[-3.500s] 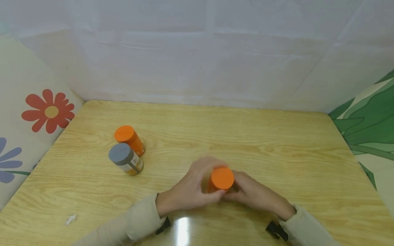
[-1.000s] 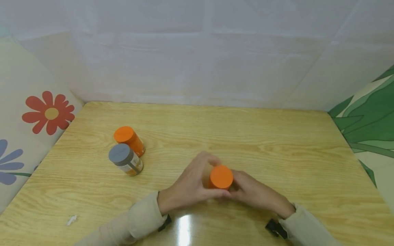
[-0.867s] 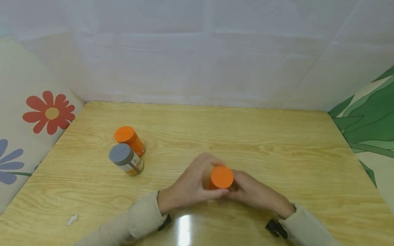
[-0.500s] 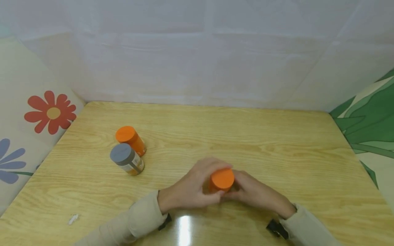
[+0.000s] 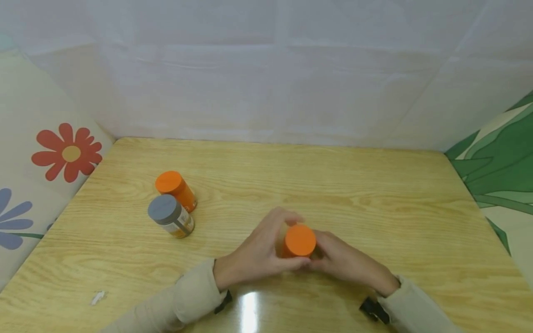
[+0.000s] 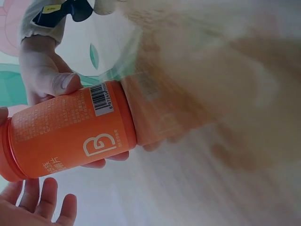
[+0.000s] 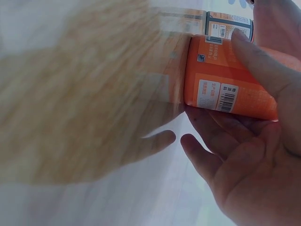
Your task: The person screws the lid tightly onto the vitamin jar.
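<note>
An orange pill bottle (image 6: 70, 127) with an orange screw lid (image 5: 300, 240) stands upright on the table. My right hand (image 5: 347, 259) holds its body low down, thumb on one side and fingers behind, as the right wrist view also shows around the bottle (image 7: 230, 77). At the top, my left hand (image 5: 260, 252) curves round the lid. Its thumb lies along the near side, and the index finger is at the far rim. In the left wrist view the other left fingers (image 6: 47, 200) spread loosely below the lid, apart from the bottle.
To the left on the wooden table (image 5: 374, 194), a second orange bottle (image 5: 179, 189) stands close behind a grey-lidded bottle (image 5: 168, 212). A small white scrap (image 5: 97, 297) lies at the front left. A pale cloth wall (image 5: 266, 92) rises along the back edge.
Over the earlier frames my left hand twists back and forth at the lid. Since half a second ago its fingers have turned back and loosened at the far side. My right hand stays put.
</note>
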Available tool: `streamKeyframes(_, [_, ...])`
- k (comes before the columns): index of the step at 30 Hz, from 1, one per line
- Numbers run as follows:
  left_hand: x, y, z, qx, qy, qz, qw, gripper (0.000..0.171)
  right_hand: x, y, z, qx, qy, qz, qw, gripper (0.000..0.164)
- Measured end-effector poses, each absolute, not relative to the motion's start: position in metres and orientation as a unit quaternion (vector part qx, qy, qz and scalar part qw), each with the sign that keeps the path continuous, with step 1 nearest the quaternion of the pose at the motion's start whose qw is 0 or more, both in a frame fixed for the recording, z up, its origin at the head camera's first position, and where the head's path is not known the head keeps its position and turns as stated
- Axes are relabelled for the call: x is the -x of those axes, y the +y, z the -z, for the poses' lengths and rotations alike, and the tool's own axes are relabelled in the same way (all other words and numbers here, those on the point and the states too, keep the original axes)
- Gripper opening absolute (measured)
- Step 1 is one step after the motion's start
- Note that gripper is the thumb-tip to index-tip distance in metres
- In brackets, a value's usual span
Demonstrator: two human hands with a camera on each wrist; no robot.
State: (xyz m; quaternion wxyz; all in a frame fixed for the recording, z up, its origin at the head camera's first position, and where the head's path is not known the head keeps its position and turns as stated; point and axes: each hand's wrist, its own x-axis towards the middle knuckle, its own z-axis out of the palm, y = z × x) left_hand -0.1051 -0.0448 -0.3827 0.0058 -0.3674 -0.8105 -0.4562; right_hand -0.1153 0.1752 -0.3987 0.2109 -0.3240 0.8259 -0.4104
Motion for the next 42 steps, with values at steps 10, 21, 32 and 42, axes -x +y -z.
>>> streamKeyframes(10, [0.1081,-0.0461,0.3856,0.448,-0.781,0.433,0.025,0.064,0.1134,0.1759,0.399,0.318,0.822,0.42,0.218,0.05])
streamKeyframes(21, [0.1046,-0.0411,0.3842,0.371,-0.814,0.447,0.008,0.076,0.1151,0.1766,0.3994,0.324,0.825,0.407,0.22,0.044])
streamKeyframes(32, [0.1039,-0.0413,0.3864,0.36,-0.812,0.459,0.006,0.06,0.1153,0.177,0.4002,0.338,0.817,0.417,0.21,0.043])
streamKeyframes(42, [0.1046,-0.0421,0.386,0.437,-0.79,0.43,0.02,0.068,0.114,0.1759,0.3976,0.321,0.816,0.425,0.224,0.051])
